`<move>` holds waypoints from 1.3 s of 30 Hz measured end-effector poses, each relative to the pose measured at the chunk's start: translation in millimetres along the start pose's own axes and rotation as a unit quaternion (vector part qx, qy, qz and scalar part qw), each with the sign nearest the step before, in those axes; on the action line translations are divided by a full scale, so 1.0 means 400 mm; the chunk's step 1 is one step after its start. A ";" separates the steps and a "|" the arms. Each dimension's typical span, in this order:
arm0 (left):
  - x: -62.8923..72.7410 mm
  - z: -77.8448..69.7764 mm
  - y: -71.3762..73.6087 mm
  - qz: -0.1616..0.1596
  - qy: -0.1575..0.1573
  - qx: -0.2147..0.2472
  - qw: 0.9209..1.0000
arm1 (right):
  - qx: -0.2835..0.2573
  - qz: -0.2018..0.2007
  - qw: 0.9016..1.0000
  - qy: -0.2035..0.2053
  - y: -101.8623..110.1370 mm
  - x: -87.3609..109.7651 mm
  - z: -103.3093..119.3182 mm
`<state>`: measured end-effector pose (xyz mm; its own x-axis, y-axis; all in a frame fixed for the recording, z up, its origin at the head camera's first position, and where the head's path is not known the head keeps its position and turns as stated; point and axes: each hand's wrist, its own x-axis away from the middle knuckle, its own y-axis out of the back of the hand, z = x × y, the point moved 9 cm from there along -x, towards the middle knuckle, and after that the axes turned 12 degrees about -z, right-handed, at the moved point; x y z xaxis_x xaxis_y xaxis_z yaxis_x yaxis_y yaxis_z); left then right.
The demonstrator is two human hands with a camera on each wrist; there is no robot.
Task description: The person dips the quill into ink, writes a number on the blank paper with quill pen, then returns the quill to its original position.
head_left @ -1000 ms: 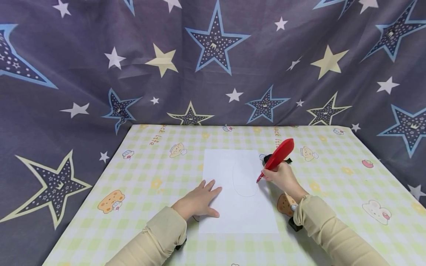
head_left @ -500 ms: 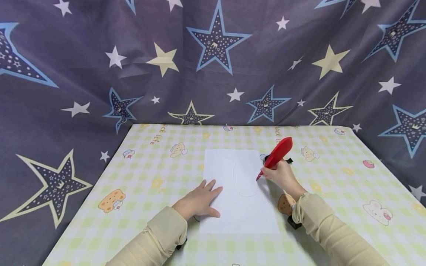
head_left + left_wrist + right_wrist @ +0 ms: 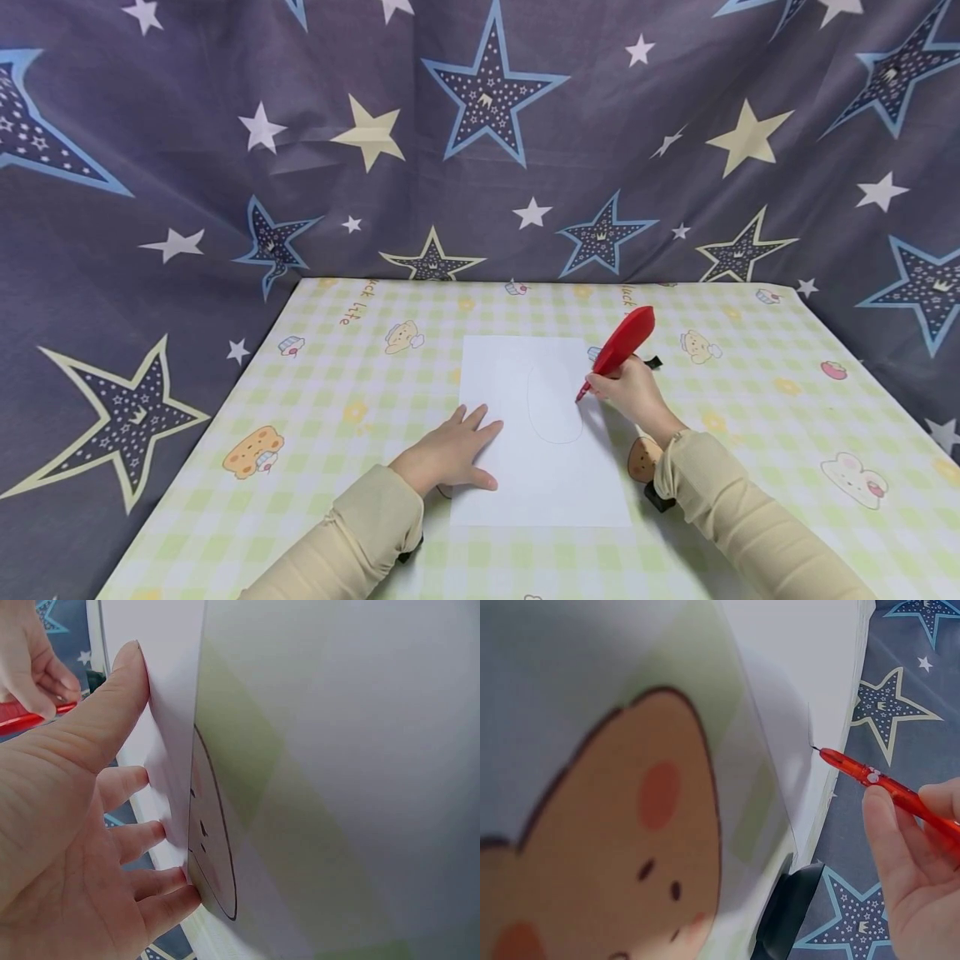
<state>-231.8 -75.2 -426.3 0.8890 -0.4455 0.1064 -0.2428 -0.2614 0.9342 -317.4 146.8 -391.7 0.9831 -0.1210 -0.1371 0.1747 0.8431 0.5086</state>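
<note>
A white sheet of paper lies on the table, bearing a thin U-shaped line. My right hand pinches a red feather-topped pen over the paper's right side. In the right wrist view the tip of the red pen is right at the paper, at the end of the line. My left hand rests with spread fingers on the paper's left edge. The left wrist view shows its thumb and fingertips against the sheet.
A checked tablecloth with cartoon prints covers the table. Behind it hangs a dark curtain with stars. A black object lies beside the paper near my right hand, mostly hidden by it in the head view.
My right hand has moved the pen slightly away from me, up the paper's right side, and the line's right arm has lengthened a little. The left hand stays in place.
</note>
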 end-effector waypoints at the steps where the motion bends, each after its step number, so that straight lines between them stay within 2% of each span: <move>1: 0.000 0.000 0.001 0.000 0.001 0.001 1.000 | 0.000 0.000 1.000 0.001 0.000 -0.001 0.001; 19: 0.000 -0.001 0.001 0.001 0.000 0.000 1.000 | 0.027 -0.009 1.000 0.007 -0.006 -0.007 0.010; 26: 0.000 0.001 -0.001 0.004 0.010 -0.001 1.000 | 0.026 -0.011 1.000 0.008 -0.009 -0.010 0.010; 39: -0.005 0.007 -0.007 0.002 0.010 -0.004 1.000 | 0.035 -0.016 0.999 0.025 -0.016 -0.013 0.022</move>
<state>-234.2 -76.0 -430.2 0.8954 -0.4296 0.1172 -0.2440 -0.2533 0.9361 -323.2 137.5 -386.9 0.9732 -0.1202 -0.1960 0.2117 0.8007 0.5603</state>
